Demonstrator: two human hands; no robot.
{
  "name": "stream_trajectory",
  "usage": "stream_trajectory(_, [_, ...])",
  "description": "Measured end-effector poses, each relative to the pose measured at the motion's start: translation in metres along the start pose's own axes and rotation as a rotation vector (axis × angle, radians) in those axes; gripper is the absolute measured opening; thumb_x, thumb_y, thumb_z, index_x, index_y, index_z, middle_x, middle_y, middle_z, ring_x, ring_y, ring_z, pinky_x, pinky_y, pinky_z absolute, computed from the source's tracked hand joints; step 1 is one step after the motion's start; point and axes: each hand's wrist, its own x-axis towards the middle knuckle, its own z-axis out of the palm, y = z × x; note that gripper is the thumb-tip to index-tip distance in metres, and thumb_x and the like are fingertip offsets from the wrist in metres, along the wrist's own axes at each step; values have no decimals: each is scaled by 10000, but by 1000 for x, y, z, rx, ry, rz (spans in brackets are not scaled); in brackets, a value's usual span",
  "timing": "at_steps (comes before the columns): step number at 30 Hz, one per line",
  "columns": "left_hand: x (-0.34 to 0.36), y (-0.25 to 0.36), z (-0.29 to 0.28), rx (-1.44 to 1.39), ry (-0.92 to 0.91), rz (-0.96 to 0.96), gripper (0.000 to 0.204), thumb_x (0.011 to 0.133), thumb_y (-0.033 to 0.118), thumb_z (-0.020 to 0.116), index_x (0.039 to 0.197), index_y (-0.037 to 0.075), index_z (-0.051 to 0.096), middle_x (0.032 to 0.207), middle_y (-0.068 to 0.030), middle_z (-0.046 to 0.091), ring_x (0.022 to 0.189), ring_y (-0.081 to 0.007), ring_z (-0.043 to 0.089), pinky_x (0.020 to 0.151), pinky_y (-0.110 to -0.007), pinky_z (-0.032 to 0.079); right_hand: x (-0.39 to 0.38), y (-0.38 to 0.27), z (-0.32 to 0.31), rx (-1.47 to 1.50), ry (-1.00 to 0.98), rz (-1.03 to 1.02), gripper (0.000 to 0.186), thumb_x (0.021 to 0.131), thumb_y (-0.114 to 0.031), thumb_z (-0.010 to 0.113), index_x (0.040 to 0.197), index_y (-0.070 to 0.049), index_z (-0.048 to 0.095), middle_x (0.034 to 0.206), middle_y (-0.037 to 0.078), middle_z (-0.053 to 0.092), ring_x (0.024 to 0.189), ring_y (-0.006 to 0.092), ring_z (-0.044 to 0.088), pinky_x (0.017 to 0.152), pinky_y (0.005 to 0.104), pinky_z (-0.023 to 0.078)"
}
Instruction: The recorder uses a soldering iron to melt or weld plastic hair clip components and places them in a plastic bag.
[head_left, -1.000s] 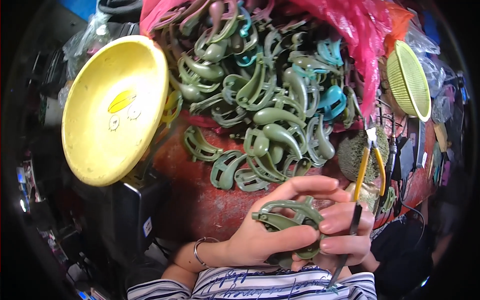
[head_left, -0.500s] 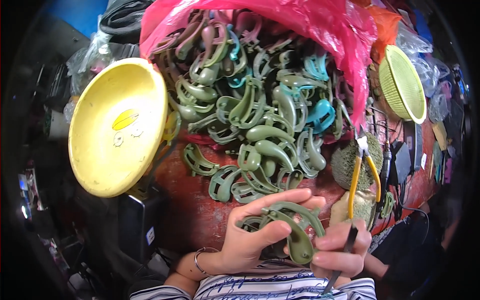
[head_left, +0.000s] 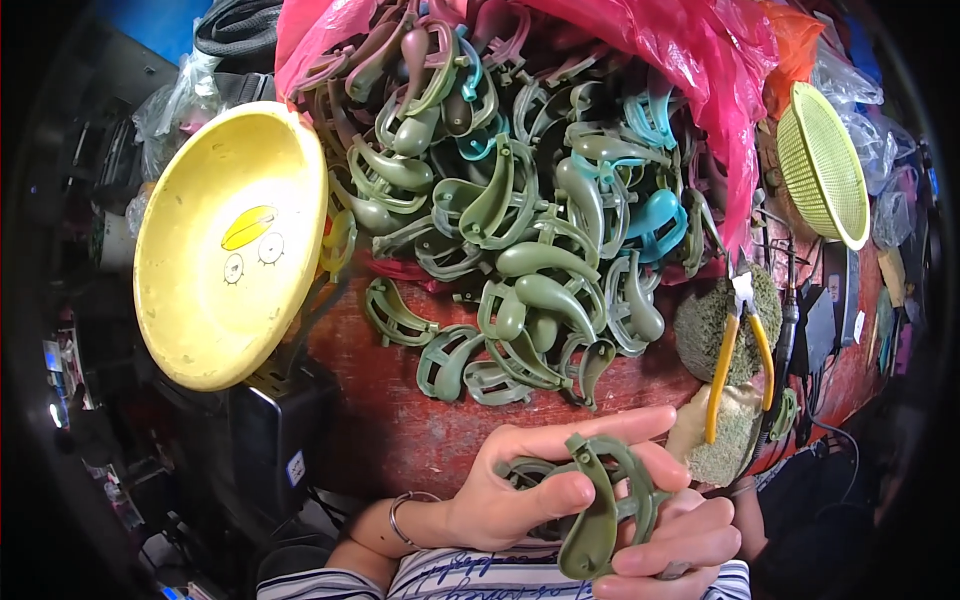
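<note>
Your left hand and right hand grasp a green clip between them, low at your front. Compared with half a second ago, its hollow teardrop side stands more upright, and the dark slim tool no longer shows at your right hand; the inner face appears well presented for checking. Material looks like smooth, semi-gloss moulded plastic. Beyond, similar clips spill from a thin, crinkled pink bag onto the scuffed red tabletop.
</note>
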Motion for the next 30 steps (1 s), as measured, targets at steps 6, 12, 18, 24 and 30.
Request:
stream_trajectory(6, [2,0,13,71,176,39,696,823,339,556,1253,-131,275,984,-219,562,923,-244,550,816,-344,430,-2,-3,6,23,54,49,128,635,-62,640,759,-77,615,805,80,537,651,150,463,577,251,405])
stream_trajectory(12, [-2,-1,11,96,150,88,685,845,315,531,1279,-119,228,1013,-206,538,938,-231,519,831,-337,406,-1,-1,-3,4,-51,61,75,748,-126,612,796,-69,602,827,105,552,682,184,502,593,275,447])
stream_trajectory(18, [-3,1,13,178,184,149,677,836,318,545,1274,-109,253,993,-193,548,909,-220,526,810,-337,419,-17,6,-1,5,-22,48,152,668,-143,709,774,-185,609,849,14,503,643,101,436,549,203,383])
stream_trajectory(24, [-4,2,13,328,226,210,670,828,327,557,1260,-109,288,963,-173,549,903,-203,517,808,-328,417,-10,-9,-4,-129,-80,227,141,664,-167,715,755,-179,608,820,1,495,614,101,431,563,211,367])
stream_trajectory(30, [-4,0,10,428,245,262,651,821,329,568,1239,-111,330,964,-170,546,914,-195,506,808,-330,413,-13,-4,2,-91,-39,263,123,687,-173,699,761,-148,605,796,21,484,602,109,429,551,219,371])
